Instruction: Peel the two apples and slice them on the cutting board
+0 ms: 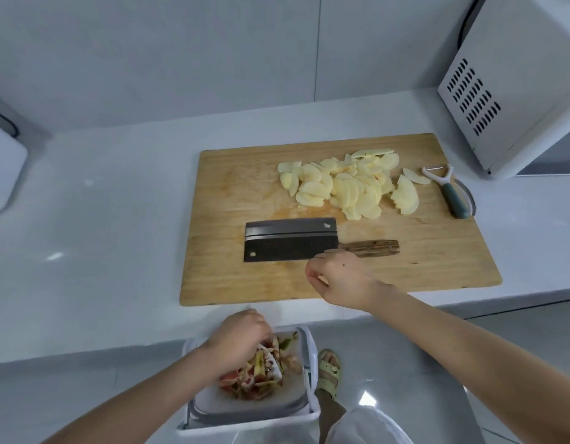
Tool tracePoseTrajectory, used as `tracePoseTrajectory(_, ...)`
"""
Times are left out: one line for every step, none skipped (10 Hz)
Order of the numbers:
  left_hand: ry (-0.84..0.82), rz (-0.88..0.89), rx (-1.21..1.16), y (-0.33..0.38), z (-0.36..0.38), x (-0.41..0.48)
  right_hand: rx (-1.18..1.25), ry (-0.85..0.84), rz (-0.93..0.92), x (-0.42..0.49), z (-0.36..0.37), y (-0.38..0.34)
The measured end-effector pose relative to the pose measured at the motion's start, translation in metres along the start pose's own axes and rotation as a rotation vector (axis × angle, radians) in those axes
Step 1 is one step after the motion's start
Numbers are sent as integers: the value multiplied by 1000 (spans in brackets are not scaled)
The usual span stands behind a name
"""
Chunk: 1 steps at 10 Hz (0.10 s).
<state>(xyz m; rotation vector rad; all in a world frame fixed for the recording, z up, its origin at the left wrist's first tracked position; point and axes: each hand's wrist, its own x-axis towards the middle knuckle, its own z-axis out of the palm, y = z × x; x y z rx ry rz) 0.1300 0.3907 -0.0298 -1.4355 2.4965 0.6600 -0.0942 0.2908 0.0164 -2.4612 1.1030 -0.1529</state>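
Left grip [242, 341] over peels [261, 376]; slices [344, 184] pale

slices [344, 184] behind cleaver [290, 240], on board [437, 251]

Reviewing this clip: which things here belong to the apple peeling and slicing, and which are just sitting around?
Part of the job: apple slices, cutting board, cleaver, peeler, peels in the bin.
Just lying about: microwave, white appliance at the left edge.
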Motion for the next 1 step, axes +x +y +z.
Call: tracePoseTrajectory(21,-63,-90,-6,-4,-11,-26,-52,90,-8,6,-23)
